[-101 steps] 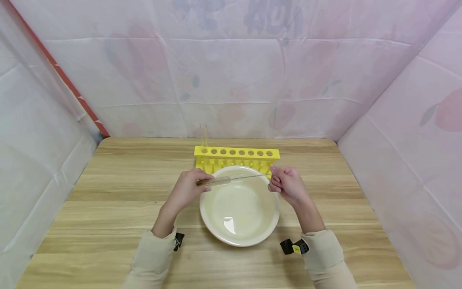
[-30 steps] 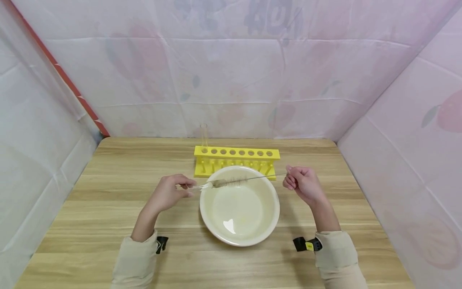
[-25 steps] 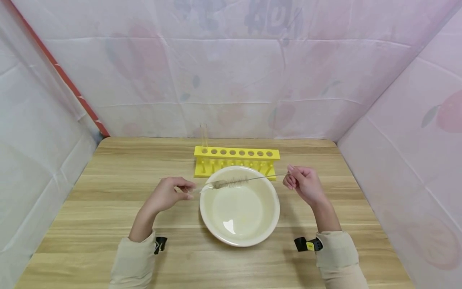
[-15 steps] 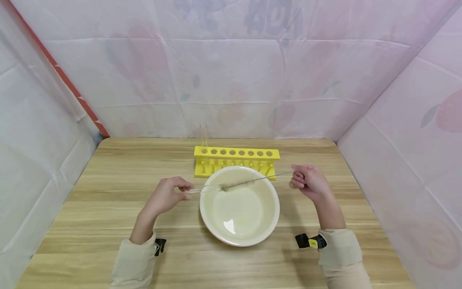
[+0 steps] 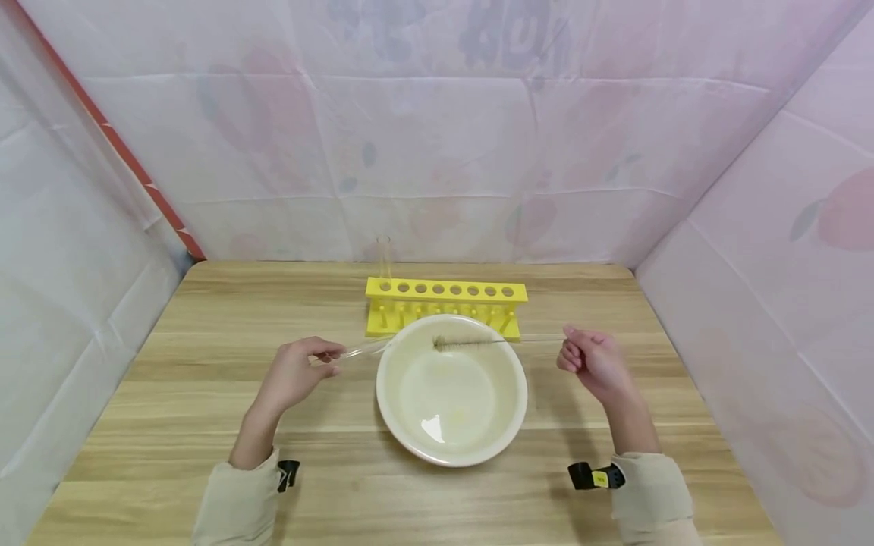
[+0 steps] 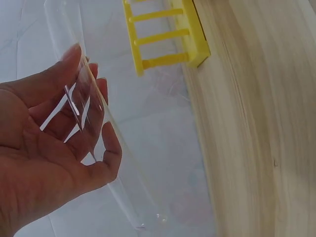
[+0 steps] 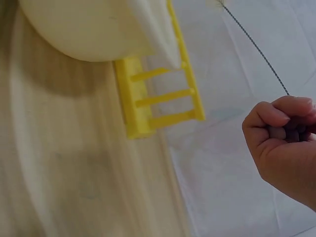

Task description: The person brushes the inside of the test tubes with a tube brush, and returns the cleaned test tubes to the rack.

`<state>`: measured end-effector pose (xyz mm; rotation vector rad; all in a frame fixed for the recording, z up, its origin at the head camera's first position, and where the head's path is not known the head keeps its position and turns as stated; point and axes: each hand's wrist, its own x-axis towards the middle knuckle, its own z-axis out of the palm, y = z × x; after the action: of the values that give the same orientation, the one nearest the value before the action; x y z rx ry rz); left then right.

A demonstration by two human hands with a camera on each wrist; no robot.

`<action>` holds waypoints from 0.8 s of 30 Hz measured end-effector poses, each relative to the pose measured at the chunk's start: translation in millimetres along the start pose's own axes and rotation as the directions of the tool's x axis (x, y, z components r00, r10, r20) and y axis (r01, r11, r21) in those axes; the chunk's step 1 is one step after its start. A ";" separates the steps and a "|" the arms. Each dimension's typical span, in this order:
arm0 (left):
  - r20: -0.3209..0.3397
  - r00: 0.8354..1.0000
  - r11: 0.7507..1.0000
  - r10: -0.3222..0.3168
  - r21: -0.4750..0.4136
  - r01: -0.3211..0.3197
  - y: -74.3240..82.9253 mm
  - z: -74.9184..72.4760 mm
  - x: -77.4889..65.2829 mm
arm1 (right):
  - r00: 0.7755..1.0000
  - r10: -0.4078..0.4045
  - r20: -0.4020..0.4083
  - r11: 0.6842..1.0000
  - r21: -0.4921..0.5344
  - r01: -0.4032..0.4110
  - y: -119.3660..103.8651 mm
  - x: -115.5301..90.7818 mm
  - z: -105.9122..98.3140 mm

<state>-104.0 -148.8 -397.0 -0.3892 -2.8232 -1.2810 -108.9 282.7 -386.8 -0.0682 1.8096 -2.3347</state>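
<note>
My left hand (image 5: pixel 296 373) holds a clear glass test tube (image 6: pixel 126 197) between thumb and fingers, left of the basin; the tube's other end reaches over the rim. On the right, my right hand (image 5: pixel 598 365) grips the twisted wire handle (image 7: pixel 256 48) of a test tube brush (image 5: pixel 464 344). Its tan bristles hang above the cream basin (image 5: pixel 445 456), apart from the tube. Clear liquid seems to lie in the basin, with a bright reflection on it. In the left wrist view the tube looks empty.
Behind the basin stands a yellow test tube rack (image 5: pixel 447 290) with a row of holes. Another glass tube (image 5: pixel 385 262) stands upright in its leftmost hole. Printed cloth walls (image 5: pixel 437 152) enclose the wooden table (image 5: pixel 225 326) at the back and sides.
Earlier the brush head sat inside the tube. It has come out, and my hands have moved apart, the left with the tube to the left, the right with the brush to the right.
</note>
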 end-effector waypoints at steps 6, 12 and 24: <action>-0.034 0.999 1.000 -0.028 0.003 0.028 6.6 2.9 7.4 | 0.996 0.084 -0.022 0.990 -0.109 -0.086 23.7 1.3 12.0; -0.048 0.996 0.996 -0.076 -0.059 0.073 19.3 4.6 22.2 | 0.985 0.168 -0.042 0.971 -0.166 -0.173 38.6 2.2 19.3; -0.083 0.995 0.991 -0.046 -0.133 0.034 56.0 7.0 61.7 | 0.967 0.231 -0.106 0.896 -0.364 -0.254 47.4 4.1 19.4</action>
<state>-150.2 -94.7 -353.1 -0.2740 -2.6984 -1.4588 -104.4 252.1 -427.8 0.1696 2.1336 -1.8169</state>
